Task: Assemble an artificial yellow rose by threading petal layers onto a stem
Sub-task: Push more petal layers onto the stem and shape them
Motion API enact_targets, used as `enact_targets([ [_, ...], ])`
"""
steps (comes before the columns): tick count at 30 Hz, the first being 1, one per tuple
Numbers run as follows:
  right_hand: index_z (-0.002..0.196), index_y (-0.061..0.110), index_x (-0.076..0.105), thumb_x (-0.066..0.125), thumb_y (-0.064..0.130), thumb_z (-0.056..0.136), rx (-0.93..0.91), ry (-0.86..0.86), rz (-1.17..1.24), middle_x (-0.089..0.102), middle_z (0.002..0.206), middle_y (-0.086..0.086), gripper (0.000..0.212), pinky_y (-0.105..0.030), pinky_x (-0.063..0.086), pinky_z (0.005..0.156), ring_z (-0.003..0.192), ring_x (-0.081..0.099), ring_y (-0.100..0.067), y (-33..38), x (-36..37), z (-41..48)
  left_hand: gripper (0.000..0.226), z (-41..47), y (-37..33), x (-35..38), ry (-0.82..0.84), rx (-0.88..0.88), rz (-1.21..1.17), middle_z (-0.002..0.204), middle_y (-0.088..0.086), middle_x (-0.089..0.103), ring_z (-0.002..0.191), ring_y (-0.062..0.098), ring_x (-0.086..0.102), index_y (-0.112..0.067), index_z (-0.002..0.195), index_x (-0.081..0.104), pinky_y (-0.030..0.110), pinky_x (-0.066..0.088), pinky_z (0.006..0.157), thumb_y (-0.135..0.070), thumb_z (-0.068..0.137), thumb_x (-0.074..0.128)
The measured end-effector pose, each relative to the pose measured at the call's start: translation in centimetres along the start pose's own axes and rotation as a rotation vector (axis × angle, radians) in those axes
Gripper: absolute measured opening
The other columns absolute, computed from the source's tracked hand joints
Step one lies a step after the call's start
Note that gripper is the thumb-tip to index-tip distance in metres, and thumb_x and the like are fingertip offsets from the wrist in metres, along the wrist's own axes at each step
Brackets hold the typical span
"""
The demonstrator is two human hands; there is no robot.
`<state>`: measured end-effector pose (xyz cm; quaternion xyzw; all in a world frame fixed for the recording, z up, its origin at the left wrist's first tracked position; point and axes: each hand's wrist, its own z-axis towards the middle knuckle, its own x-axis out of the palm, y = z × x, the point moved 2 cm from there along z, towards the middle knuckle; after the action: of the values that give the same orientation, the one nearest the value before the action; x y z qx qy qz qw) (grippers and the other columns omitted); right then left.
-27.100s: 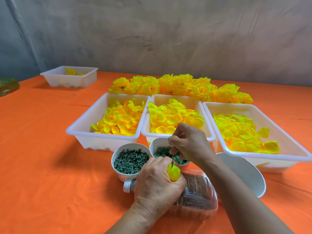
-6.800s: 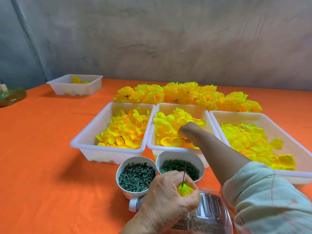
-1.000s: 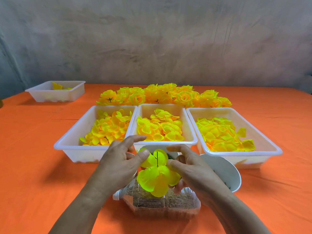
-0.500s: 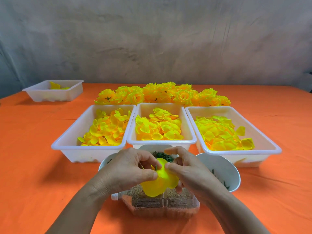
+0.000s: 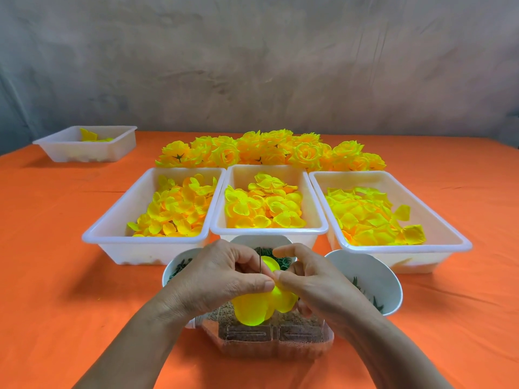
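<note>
A thin dark stem [image 5: 260, 263] stands upright between my two hands, above a clear bottle [image 5: 269, 336] lying on its side. A yellow petal layer [image 5: 261, 303] is threaded on it and folded down around it. My left hand [image 5: 222, 279] curls round the petals from the left, thumb pressed against them. My right hand [image 5: 311, 282] pinches the petals from the right, forefinger raised near the stem's tip. The thumbs almost meet in front of the stem.
Three white trays of yellow petals stand behind: left tray [image 5: 112, 237], middle tray [image 5: 269, 230], right tray [image 5: 438, 242]. Finished yellow roses [image 5: 269, 151] lie beyond them. Cups of green parts [image 5: 174, 269], [image 5: 373, 282] flank my hands. A small tray [image 5: 87, 153] sits far left.
One second ago the petal layer was spread open on the stem. Both hands have since closed in and folded the petals down around the stem.
</note>
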<state>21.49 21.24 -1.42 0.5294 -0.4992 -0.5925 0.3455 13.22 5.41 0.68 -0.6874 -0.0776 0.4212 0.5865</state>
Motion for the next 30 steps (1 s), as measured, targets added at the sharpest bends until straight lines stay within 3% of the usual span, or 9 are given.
enact_targets([
  [5, 0.116, 0.030, 0.057, 0.064, 0.020, 0.090, 0.011, 0.013, -0.004, 0.048, 0.061, 0.008, 0.028, -0.024, 0.032, 0.041, 0.042, 0.043, -0.009, -0.3, 0.1, 0.3, 0.015, -0.1, 0.2, 0.1, -0.006, -0.009, 0.000, 0.068, -0.013, 0.071, 0.063, -0.007, 0.061, -0.038, 0.077, 0.076, 0.008, 0.046, 0.059, -0.024, 0.077, 0.082],
  [10, 0.112, 0.030, 0.059, 0.062, 0.026, 0.092, 0.012, 0.003, -0.063, 0.053, 0.065, 0.005, 0.020, -0.021, 0.033, 0.039, 0.043, 0.051, -0.008, 0.0, -0.3, -0.1, 0.016, -0.4, -0.5, -0.2, 0.033, -0.008, 0.036, 0.057, -0.020, 0.050, 0.053, -0.003, 0.043, -0.041, 0.082, 0.075, 0.009, 0.034, 0.053, -0.031, 0.074, 0.085],
  [14, 0.111, 0.031, 0.058, 0.053, 0.031, 0.097, -0.016, -0.137, -0.159, 0.063, 0.069, 0.003, 0.015, -0.015, 0.036, 0.042, 0.047, 0.059, -0.005, 0.5, -1.6, -0.2, 0.044, -0.4, -1.1, -0.7, -0.086, 0.092, 0.051, 0.090, -0.020, 0.052, 0.081, -0.003, 0.053, -0.048, 0.091, 0.071, 0.012, 0.045, 0.075, -0.063, 0.050, 0.079],
  [17, 0.111, 0.032, 0.059, 0.052, 0.030, 0.097, -0.025, -0.202, -0.128, 0.069, 0.075, -0.003, 0.016, -0.024, 0.038, 0.051, 0.052, 0.060, -0.007, 1.0, -2.6, -0.2, 0.037, -0.2, -1.7, 0.6, -0.141, 0.190, 0.014, 0.103, -0.019, 0.061, 0.103, 0.000, 0.060, -0.044, 0.089, 0.072, 0.012, 0.046, 0.087, -0.059, 0.056, 0.080],
  [19, 0.113, 0.030, 0.059, 0.053, 0.028, 0.096, -0.026, -0.224, -0.104, 0.068, 0.072, -0.003, 0.018, -0.022, 0.036, 0.051, 0.048, 0.056, -0.004, 1.4, -3.0, -0.1, 0.031, 0.3, -1.6, 1.9, -0.153, 0.182, -0.055, 0.096, -0.012, 0.069, 0.095, 0.002, 0.066, -0.034, 0.084, 0.075, 0.017, 0.051, 0.084, -0.048, 0.060, 0.088],
  [22, 0.111, 0.028, 0.062, 0.055, 0.024, 0.096, -0.045, -0.249, -0.110, 0.066, 0.072, 0.001, 0.017, -0.015, 0.034, 0.045, 0.041, 0.052, -0.001, 1.5, -3.3, 0.3, 0.020, 0.9, -0.9, 3.3, -0.114, 0.064, -0.108, 0.075, -0.006, 0.073, 0.070, 0.003, 0.066, -0.024, 0.074, 0.076, 0.019, 0.052, 0.066, -0.037, 0.066, 0.088],
  [25, 0.105, 0.028, 0.065, 0.057, 0.022, 0.094, -0.064, -0.308, -0.164, 0.067, 0.076, 0.001, 0.015, -0.013, 0.037, 0.046, 0.054, 0.062, -0.006, 1.4, -4.2, 1.0, 0.023, 1.1, -0.1, 3.6, -0.099, 0.008, -0.045, 0.064, -0.010, 0.067, 0.062, -0.001, 0.057, -0.030, 0.067, 0.074, 0.016, 0.045, 0.060, -0.050, 0.061, 0.084],
  [27, 0.104, 0.028, 0.067, 0.058, 0.020, 0.093, -0.066, -0.360, -0.223, 0.068, 0.082, -0.001, 0.016, -0.023, 0.043, 0.057, 0.071, 0.067, -0.017, 1.2, -5.3, 1.7, 0.023, 1.1, 0.1, 3.7, -0.099, -0.001, -0.011, 0.061, -0.013, 0.064, 0.060, -0.004, 0.055, -0.035, 0.062, 0.072, 0.013, 0.042, 0.058, -0.056, 0.057, 0.079],
  [30, 0.103, 0.027, 0.070, 0.056, 0.016, 0.090, -0.049, -0.489, -0.350, 0.070, 0.086, -0.002, 0.022, -0.031, 0.046, 0.069, 0.080, 0.066, -0.023, 0.9, -8.3, 3.5, 0.030, 1.0, 0.4, 3.7, -0.084, -0.004, 0.033, 0.061, -0.011, 0.063, 0.061, 0.001, 0.054, -0.036, 0.063, 0.071, 0.018, 0.042, 0.060, -0.064, 0.053, 0.073],
])
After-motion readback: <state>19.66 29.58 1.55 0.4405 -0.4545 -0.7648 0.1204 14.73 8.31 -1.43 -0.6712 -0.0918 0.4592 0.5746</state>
